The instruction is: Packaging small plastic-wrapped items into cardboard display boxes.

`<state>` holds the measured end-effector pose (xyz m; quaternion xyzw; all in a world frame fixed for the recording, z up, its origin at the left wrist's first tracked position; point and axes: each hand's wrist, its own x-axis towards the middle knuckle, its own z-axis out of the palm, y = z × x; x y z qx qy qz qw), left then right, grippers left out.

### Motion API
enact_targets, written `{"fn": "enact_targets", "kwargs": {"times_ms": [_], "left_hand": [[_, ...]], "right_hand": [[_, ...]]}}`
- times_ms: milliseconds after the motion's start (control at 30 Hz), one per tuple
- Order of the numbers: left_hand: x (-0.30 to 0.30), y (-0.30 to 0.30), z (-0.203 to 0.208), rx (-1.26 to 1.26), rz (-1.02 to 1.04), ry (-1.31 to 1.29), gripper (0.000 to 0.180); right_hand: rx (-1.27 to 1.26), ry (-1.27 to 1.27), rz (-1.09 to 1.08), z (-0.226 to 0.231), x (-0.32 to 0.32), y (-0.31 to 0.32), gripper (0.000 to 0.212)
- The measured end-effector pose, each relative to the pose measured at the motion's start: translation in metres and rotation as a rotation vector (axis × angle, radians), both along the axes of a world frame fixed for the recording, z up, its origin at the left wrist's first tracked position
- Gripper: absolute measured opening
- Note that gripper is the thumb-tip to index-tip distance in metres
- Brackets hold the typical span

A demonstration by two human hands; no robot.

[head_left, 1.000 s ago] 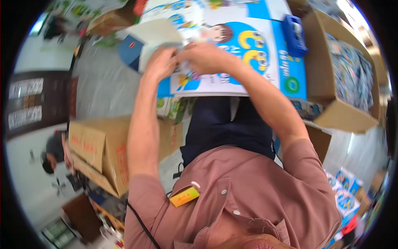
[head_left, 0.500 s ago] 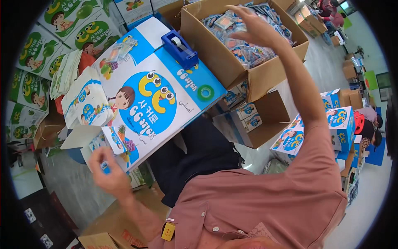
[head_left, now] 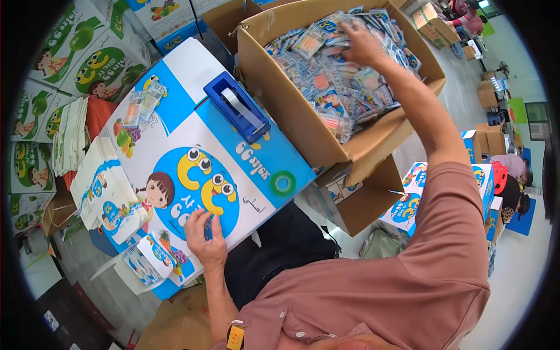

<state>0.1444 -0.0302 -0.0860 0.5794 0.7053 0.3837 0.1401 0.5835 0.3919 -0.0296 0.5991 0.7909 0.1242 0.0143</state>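
Note:
My left hand [head_left: 207, 240] rests just over the near edge of a large printed white-and-blue carton [head_left: 239, 195], its fingers loosely bent and apart, holding nothing I can see. At the upper right, my right hand [head_left: 363, 45] reaches into an open brown cardboard box [head_left: 286, 96] heaped with small clear sachets [head_left: 335, 81]. Its spread fingers touch the sachets on top. Left of my left hand, a small open white box [head_left: 153, 256] filled with sachets stands on the carton's near left corner. Beside it lies a stack of flat printed small boxes [head_left: 114, 201].
A blue tape dispenser [head_left: 236, 108], a green tape roll [head_left: 283, 183] and two loose sachets [head_left: 143, 105] lie on the carton. Stacked green-and-white cartons [head_left: 93, 58] rise at the left. Another open brown box [head_left: 373, 198] sits below the sachet box. People work in the far right background.
My right hand has come down from above the box onto the sachets. My left hand has moved right, from the small white box to the carton's near edge.

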Motion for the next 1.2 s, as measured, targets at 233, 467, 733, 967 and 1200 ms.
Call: {"fn": "enact_targets", "kwargs": {"times_ms": [233,467,733,967,1200], "left_hand": [[0.000,-0.002,-0.001,-0.064,0.028,0.011,0.015],[0.002,0.000,-0.004,-0.087,0.049,0.030,0.015],[0.001,0.000,-0.004,-0.027,0.045,-0.018,0.014],[-0.001,-0.001,-0.001,0.023,0.051,-0.045,0.013],[0.000,0.003,0.000,0.057,0.040,-0.050,0.012]], "right_hand": [[-0.088,0.084,-0.023,-0.024,0.012,0.044,0.107],[0.062,-0.013,-0.145,-0.031,-0.027,0.020,0.107],[0.057,-0.051,-0.237,-0.054,-0.025,0.050,0.068],[0.011,0.008,-0.105,0.013,-0.019,0.016,0.058],[0.204,0.184,0.002,0.059,0.015,-0.021,0.058]]}}
